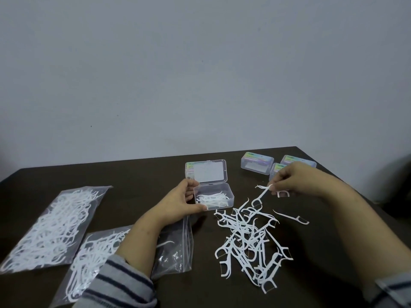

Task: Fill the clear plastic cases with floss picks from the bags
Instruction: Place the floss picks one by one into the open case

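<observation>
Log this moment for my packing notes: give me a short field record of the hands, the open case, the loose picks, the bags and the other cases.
left hand: grips the open case's left end
right hand: pinches floss picks above the table
open case: lid up, some picks inside, not full
loose pile: on the table, near side of the case
stray pick: lies apart, right of the pile
bags: full bag far left; second bag partly under the left forearm
closed cases: three at the far right, partly hidden by the right hand

Two bags [51,227], four clear cases [213,195], one loose pile of floss picks [246,238].
</observation>
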